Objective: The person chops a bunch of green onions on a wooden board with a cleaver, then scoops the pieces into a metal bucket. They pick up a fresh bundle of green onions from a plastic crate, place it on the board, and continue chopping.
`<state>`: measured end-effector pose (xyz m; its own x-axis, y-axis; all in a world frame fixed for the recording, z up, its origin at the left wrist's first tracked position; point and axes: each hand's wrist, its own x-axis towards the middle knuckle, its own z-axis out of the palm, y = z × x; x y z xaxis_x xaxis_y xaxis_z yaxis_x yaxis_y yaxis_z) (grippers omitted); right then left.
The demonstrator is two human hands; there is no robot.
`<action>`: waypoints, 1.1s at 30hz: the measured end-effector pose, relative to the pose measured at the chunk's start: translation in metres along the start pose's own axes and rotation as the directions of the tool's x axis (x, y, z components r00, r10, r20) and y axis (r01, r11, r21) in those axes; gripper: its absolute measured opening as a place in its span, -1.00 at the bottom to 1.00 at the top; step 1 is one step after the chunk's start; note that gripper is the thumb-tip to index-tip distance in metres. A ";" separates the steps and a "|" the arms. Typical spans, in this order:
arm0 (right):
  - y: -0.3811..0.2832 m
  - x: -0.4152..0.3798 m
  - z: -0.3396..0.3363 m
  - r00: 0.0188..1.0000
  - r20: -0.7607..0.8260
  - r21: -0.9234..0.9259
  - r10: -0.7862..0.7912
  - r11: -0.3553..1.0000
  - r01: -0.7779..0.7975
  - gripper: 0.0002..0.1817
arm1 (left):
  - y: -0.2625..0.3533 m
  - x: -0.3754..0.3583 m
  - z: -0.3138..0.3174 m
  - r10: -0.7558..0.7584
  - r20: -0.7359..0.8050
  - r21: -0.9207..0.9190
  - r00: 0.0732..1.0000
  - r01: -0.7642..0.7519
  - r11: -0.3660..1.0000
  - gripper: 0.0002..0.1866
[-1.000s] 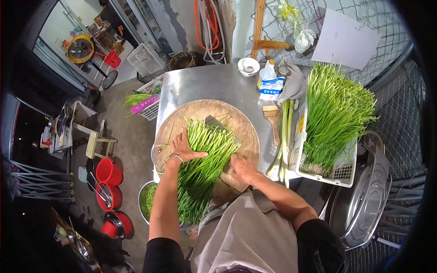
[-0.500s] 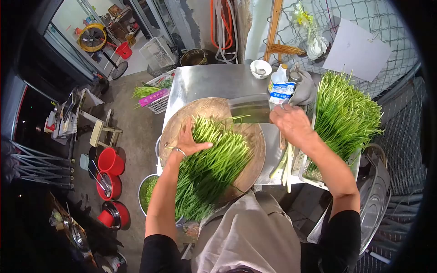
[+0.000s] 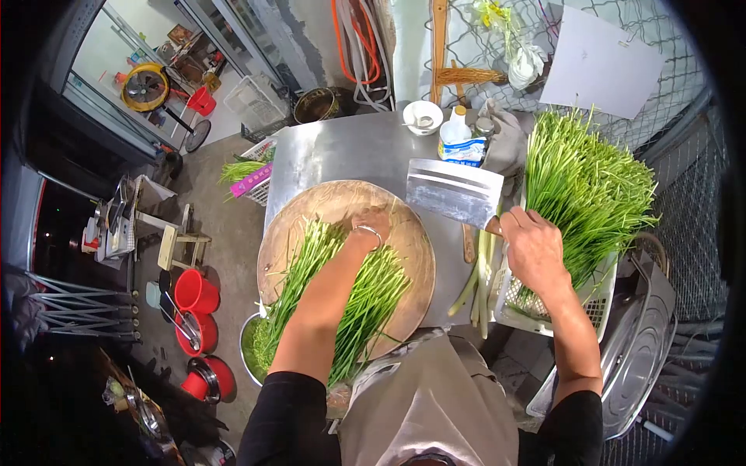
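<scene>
My right hand [image 3: 533,245] is closed round the handle of a cleaver [image 3: 454,190], its broad blade raised flat to the left over the steel table's edge of the board. A heap of garlic chives [image 3: 365,291] lies across the round wooden chopping board [image 3: 416,256], pale cut ends away from me and green leaves hanging over the near edge. My left hand [image 3: 371,220], with a bangle at the wrist, reaches over the heap to the board just past the cut ends; its fingers are blurred and mostly hidden.
A white basket [image 3: 602,311] piled with more chives stands at the right, beside pale stalks [image 3: 483,279] and a wooden handle. A steel bowl [image 3: 250,342] of green bits sits below the board's left. A white bowl [image 3: 423,118] and a bottle [image 3: 457,124] stand at the steel table's [image 3: 334,151] back.
My left hand has gone from the heap's left side to beyond its cut ends. The cleaver has turned flat and moved right, away from the board, with my right hand lower.
</scene>
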<state>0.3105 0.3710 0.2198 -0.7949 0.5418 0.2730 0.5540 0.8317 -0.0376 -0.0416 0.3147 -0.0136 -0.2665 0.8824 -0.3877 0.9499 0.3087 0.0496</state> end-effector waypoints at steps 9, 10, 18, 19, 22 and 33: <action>0.025 -0.006 -0.002 0.963 0.122 0.429 0.242 0.862 -0.271 -0.71 | -0.028 -0.040 -0.172 -0.334 -0.244 -0.944 0.910 -0.302 -0.135 -0.68; 0.027 -0.005 0.001 0.954 0.144 0.492 0.263 0.817 -0.300 -0.70 | -0.041 -0.061 -0.196 -0.348 -0.177 -0.935 0.921 -0.267 -0.232 -0.68; 0.022 0.016 0.051 0.950 0.306 0.945 0.062 0.105 -0.311 -0.56 | -0.052 -0.261 -0.209 -0.365 -0.640 -0.419 0.676 0.091 0.903 -0.50; 0.017 0.018 0.057 0.959 0.282 0.947 0.016 0.153 -0.281 -0.60 | -0.028 -0.269 -0.194 -0.428 -0.569 -0.392 0.702 0.226 0.892 -0.46; -0.002 0.021 0.060 0.873 0.472 0.878 -0.118 -0.017 -0.477 -0.66 | -0.006 -0.250 -0.099 -0.443 -0.414 -0.428 0.795 0.259 0.866 -0.15; -0.103 0.026 0.085 0.927 0.351 0.929 -0.134 -0.074 -0.363 -0.49 | -0.100 -0.220 -0.032 -0.443 -0.231 -0.628 0.866 0.215 0.748 0.45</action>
<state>0.2111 0.3097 0.1490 -0.8980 0.4329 -0.0794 0.0172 -0.1456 -0.9892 -0.0833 0.1016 0.0965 -0.6896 0.7094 -0.1454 0.5503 0.6439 0.5316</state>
